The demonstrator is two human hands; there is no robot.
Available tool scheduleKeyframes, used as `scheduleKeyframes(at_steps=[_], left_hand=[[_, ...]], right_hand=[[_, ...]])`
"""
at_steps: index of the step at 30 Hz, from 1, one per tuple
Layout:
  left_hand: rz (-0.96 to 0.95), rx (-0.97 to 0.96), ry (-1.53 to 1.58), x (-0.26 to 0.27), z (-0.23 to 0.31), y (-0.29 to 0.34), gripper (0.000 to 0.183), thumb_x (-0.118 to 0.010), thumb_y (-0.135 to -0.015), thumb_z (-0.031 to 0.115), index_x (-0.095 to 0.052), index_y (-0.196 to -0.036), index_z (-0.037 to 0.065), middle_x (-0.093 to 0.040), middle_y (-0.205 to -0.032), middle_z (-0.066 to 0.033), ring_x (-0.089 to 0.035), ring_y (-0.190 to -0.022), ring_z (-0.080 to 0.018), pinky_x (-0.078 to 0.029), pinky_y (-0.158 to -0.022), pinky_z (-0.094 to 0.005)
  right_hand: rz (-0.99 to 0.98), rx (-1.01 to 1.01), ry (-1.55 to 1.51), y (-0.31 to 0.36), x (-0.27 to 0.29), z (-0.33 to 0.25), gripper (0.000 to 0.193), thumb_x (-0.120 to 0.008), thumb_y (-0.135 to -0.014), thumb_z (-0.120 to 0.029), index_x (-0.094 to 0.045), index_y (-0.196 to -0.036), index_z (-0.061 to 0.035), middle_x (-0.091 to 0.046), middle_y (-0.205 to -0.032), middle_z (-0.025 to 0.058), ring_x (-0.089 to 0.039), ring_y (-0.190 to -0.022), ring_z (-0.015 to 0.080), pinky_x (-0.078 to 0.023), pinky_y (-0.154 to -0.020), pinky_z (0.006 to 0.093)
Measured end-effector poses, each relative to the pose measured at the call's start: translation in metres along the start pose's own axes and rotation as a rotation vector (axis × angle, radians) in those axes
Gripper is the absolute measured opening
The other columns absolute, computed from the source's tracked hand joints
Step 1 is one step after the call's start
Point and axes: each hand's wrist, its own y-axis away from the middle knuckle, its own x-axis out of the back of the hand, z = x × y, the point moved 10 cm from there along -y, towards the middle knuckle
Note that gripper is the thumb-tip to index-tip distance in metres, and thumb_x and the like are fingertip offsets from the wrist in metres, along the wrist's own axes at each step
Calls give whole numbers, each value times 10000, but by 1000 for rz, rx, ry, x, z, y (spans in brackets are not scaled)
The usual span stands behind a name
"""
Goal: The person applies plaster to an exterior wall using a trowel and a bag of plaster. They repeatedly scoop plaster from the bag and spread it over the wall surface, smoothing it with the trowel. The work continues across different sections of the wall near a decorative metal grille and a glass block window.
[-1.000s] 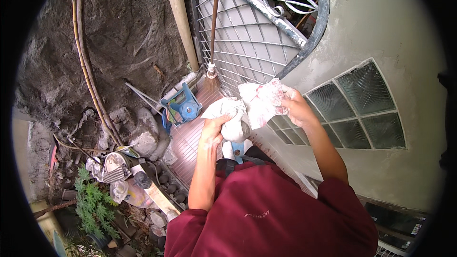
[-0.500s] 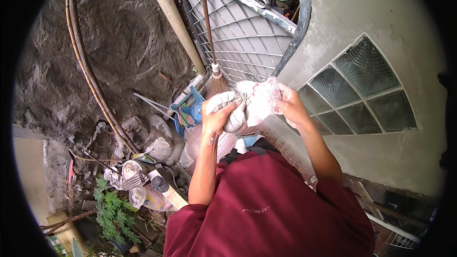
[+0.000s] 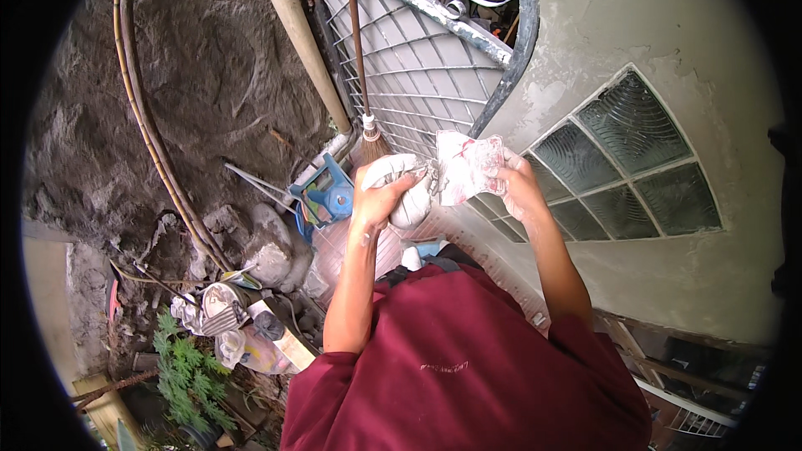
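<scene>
In front of my chest, my left hand (image 3: 383, 188) is closed around a rounded, bulging white bundle (image 3: 409, 207) with a bunched, greyish top. My right hand (image 3: 520, 186) pinches the right edge of a flattened plastic bag (image 3: 469, 169), see-through with red marks and smeared with white powder. The bag's left edge meets the bundle's bunched top; whether the two are joined I cannot tell. White powder coats the fingers of both hands.
A broom (image 3: 372, 138) leans on the metal gate (image 3: 418, 67) ahead. Left of my hands stands a blue plastic stool (image 3: 332, 194), near rough earth and rocks. A bucket (image 3: 224, 301) with clutter sits at lower left. A glass-block window (image 3: 626, 159) fills the right wall.
The plastic bag in my right hand has been spread flatter and stands more upright, held slightly higher. My left hand keeps its hold on the white bundle. The view has shifted slightly.
</scene>
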Motion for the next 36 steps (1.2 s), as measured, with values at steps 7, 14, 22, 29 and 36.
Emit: scheduleKeyframes(at_steps=[7, 14, 22, 29, 36], left_hand=[[-326, 1, -476, -27, 13, -4, 259, -731, -690, 37, -729, -945, -4, -732, -832, -90, -686, -735, -153, -540, -710, -304], [-425, 64, -453, -33, 8, 4, 246, -738, -678, 27, -726, -922, -4, -726, -814, -87, -679, -722, -151, -538, -693, -304], [-298, 66, -166, -44, 13, -9, 238, -707, -730, -10, -709, -966, -39, -730, -863, -99, -694, -739, -162, -562, -693, -293], [-289, 81, -115, -46, 31, -22, 210, -729, -739, -29, -698, -946, -44, -721, -851, -96, -689, -727, -168, -563, -685, -293], [-325, 82, -358, -54, 13, -20, 230, -738, -718, 20, -717, -943, -24, -720, -823, -75, -667, -702, -134, -540, -665, -283]], right_hand=[[-60, 34, 39, 8, -7, -4, 406, -522, -819, 106, -568, -1219, 59, -681, -1055, 122, -682, -885, 148, -548, -709, 255], [-17, 48, 19, 14, 3, -11, 414, -508, -814, 114, -561, -1223, 75, -675, -1074, 138, -684, -934, 190, -565, -789, 294], [15, 21, -81, 14, 18, 1, 393, -512, -824, 104, -566, -1212, 78, -674, -1084, 142, -685, -939, 197, -567, -800, 304], [-7, 14, -109, 15, 27, 15, 397, -523, -832, 87, -568, -1226, 57, -674, -1093, 132, -673, -977, 187, -555, -819, 293], [-125, 1, -37, 15, 7, 24, 378, -539, -821, 72, -582, -1196, 53, -682, -1045, 106, -665, -911, 142, -538, -758, 254]])
